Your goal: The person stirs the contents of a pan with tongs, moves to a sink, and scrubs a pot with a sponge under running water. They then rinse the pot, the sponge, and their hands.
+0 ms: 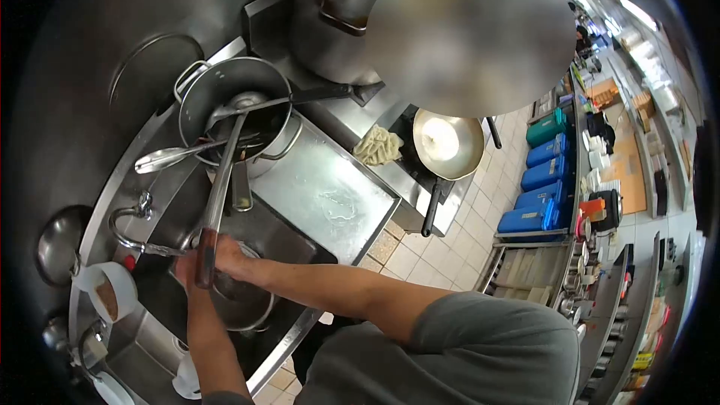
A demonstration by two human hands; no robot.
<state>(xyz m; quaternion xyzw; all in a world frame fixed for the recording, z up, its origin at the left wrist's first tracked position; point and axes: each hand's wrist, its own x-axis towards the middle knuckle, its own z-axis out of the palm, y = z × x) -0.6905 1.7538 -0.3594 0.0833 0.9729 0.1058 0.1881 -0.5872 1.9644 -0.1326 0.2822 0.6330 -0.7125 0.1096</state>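
Observation:
Both hands are low over the sink [285, 244], under the end of a metal faucet [139, 217]. My right hand [231, 256] is at the rim of a round metal pan [244, 301] lying in the sink; its fingers are partly hidden. My left hand [185, 266] is beside it, mostly covered by the wooden handle [206, 259] of a long utensil. That utensil leans out of a large pot [214, 97] holding several ladles and spoons. What either hand holds, if anything, cannot be made out.
A wet metal drainboard [337, 202] lies right of the pot. Beyond are a crumpled cloth [378, 145], a frying pan [448, 146] on a stove and a big stockpot [330, 30]. A white container [109, 292] sits left of the sink. Blue bins [541, 174] stand across the tiled floor.

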